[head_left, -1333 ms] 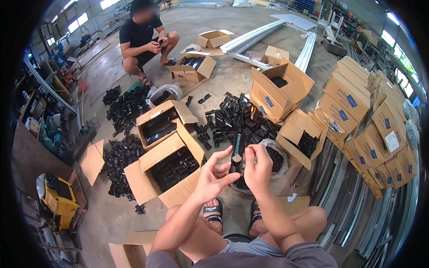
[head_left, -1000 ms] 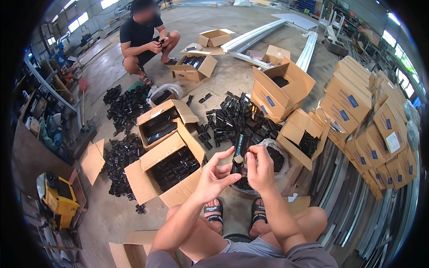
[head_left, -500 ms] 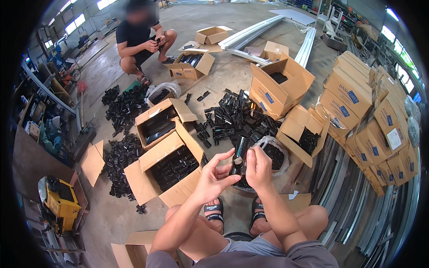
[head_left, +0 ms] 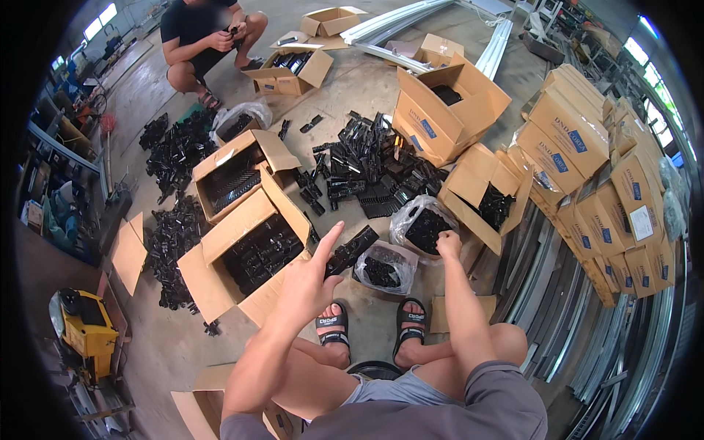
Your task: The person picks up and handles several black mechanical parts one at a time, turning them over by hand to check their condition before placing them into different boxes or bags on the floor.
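Note:
My left hand (head_left: 308,286) holds a glossy black elongated part (head_left: 355,249), perhaps a plastic bracket, between the thumb and the curled fingers, with the index finger stretched out. The part tilts up to the right, above my feet. Over the right edge of a clear-plastic-lined container (head_left: 400,220) full of small black pieces (head_left: 427,233), my right hand (head_left: 448,245) is closed, and its fingertips are hidden. Nearer to me stands a smaller lined box (head_left: 385,267), also with small black pieces inside.
Open cartons (head_left: 253,220) of black parts stand to the left, and a loose pile of black parts (head_left: 367,158) lies ahead. At right are stacked closed boxes (head_left: 561,132) and long metal profiles (head_left: 528,293). A co-worker (head_left: 202,40) squats far left, both hands on a black part.
My hands have come apart. The left keeps the black part and has moved left and down; the right has left it and reached to the lined container. The view has shifted.

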Available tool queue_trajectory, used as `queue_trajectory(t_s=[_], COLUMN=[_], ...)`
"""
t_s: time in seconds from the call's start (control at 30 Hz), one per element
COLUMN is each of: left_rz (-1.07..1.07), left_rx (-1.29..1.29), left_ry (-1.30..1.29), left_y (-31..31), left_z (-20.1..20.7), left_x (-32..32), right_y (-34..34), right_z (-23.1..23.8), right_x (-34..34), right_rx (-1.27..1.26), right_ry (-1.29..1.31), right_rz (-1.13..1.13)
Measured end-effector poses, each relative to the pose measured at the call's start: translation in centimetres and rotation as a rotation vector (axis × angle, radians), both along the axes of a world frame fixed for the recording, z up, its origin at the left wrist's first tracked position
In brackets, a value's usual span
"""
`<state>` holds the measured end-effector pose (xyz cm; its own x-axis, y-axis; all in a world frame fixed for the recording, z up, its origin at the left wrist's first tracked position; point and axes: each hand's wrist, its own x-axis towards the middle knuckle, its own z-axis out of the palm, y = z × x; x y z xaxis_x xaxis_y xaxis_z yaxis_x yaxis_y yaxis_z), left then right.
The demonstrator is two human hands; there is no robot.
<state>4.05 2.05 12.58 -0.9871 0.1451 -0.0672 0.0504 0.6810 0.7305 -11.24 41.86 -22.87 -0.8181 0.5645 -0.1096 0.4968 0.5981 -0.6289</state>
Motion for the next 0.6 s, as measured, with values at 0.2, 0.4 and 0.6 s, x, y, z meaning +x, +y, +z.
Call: queue_trajectory(t_s=[0.2,0.4,0.6], left_rz=[0.010,-0.024,-0.047], left_rx=[-0.201,-0.231,-0.227], left_ry=[-0.072,-0.114,-0.120], left_y=[-1.4,-1.3,-0.8], left_z=[-1.8,-2.2,-2.3], left_x=[0.1,-0.7,-1.7], right_y=[-6.7,-9.5,-10.1], right_z=[1.9,0.8,-0.1], right_x=[-0.1,-1.7,-2.5], right_rx=[0.036,0.158,0.188], right_ry=[-0.102,-0.086,-0.126], right_rz=[0.281,0.391,0.237])
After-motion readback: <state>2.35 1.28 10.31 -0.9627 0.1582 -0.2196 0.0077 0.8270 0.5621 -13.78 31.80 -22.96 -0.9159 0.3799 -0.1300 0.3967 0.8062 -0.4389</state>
